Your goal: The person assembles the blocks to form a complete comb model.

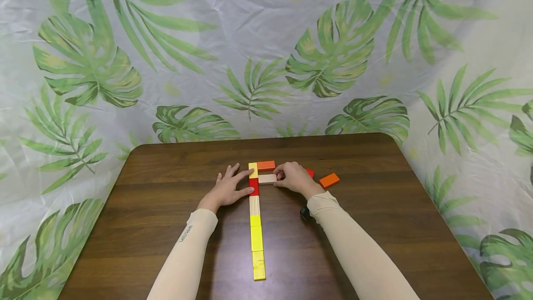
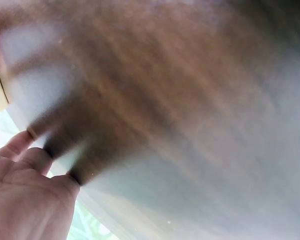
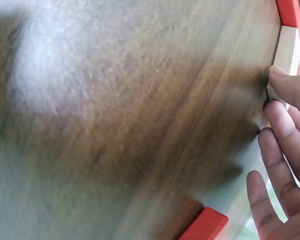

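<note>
A column of wooden blocks runs toward me in the head view: a pale yellow block [image 1: 253, 166], a red block [image 1: 255, 183], a pale striped block [image 1: 254, 206], then several bright yellow blocks [image 1: 257, 239]. My left hand [image 1: 225, 190] spreads its fingers from the left, index on the pale yellow block and thumb on the red one. My right hand [image 1: 296, 179] pinches the right end of a plain wood block [image 1: 266, 179] between thumb and index finger. That block lies crosswise, its left end at the red and pale yellow blocks. An orange block [image 1: 266, 165] lies parallel behind it.
A red block [image 1: 310, 172] shows partly behind my right hand. Farther right lies a loose orange block [image 1: 329, 180], set at an angle. The dark wooden table [image 1: 166, 226] ends at a leaf-patterned curtain [image 1: 258, 59].
</note>
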Demonstrator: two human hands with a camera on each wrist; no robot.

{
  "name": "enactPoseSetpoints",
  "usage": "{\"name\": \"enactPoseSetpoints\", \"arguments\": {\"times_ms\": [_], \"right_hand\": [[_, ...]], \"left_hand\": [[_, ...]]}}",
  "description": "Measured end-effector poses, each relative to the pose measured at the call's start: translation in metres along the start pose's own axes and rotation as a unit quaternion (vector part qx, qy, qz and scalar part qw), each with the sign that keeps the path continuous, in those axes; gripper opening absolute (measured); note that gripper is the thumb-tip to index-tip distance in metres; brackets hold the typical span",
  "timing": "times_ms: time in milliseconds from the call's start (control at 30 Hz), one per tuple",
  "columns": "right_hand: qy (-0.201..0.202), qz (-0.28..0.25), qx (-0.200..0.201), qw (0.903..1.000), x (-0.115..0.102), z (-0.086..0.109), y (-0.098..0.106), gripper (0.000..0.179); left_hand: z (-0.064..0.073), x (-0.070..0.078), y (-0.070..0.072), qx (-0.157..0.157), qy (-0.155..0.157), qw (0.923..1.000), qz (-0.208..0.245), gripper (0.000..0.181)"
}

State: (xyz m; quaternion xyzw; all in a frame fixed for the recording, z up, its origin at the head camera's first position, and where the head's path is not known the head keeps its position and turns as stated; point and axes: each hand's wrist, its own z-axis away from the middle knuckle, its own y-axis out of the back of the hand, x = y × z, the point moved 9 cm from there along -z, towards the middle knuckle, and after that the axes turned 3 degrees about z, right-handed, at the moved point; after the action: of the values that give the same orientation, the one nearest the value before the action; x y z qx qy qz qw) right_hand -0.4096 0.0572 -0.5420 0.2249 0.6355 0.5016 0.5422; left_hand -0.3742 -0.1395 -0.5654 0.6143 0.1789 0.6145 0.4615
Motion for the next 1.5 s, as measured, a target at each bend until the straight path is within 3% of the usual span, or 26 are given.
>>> {"name": "enactPoseSetpoints", "arguments": {"times_ms": [633,1067,1500], "right_hand": [[0.045,0.006,-0.042,0.9981,0.001,0.006,0.017,0.031],[0.037,0.008,-0.067,0.997,0.028,0.018,0.045,0.037],[0.017,0.008,-0.091,0.9957,0.059,0.023,0.058,0.04]], "left_hand": [[0.002,0.002,-0.001,0.004,-0.005,1.0,-0.001,0.068],[0.002,0.003,-0.001,0.004,-0.012,0.9999,-0.004,0.068],[0.001,-0.001,-0.002,0.002,-0.008,1.0,-0.004,0.068]]}}
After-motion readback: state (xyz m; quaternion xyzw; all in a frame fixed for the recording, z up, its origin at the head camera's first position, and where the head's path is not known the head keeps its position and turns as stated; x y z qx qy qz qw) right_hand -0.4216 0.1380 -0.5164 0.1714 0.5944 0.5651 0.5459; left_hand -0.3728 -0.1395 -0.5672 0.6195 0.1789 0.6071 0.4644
